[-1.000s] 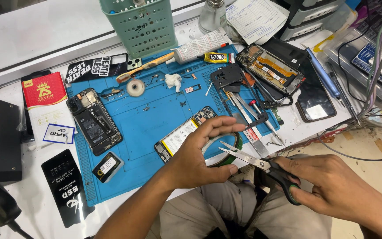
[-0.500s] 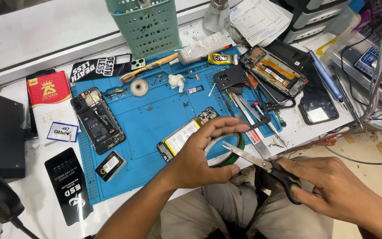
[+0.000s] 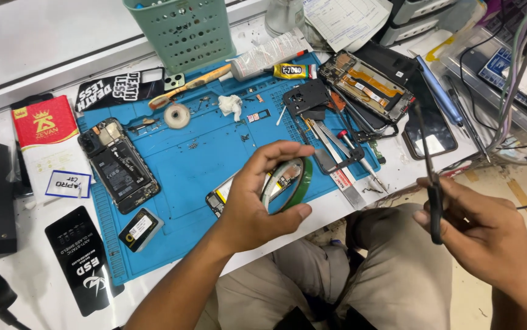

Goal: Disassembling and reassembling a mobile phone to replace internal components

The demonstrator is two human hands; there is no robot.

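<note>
Left hand (image 3: 257, 205) pinching green tape roll (image 3: 291, 183) over blue mat (image 3: 184, 165), right hand (image 3: 477, 229) closed round scissors (image 3: 431, 177); probably best pulling tape taut, snipping square.

Opened phone (image 3: 118, 165) on mat (image 3: 196, 153) left, basket (image 3: 181, 30) behind, tweezers (image 3: 336, 146) right.

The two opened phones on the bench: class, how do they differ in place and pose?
The dark opened phone lies on the blue mat's left side, battery showing. The second opened phone lies at the mat's upper right edge, partly off it, orange flex strips showing. Both lie flat, untouched by either hand.
</note>
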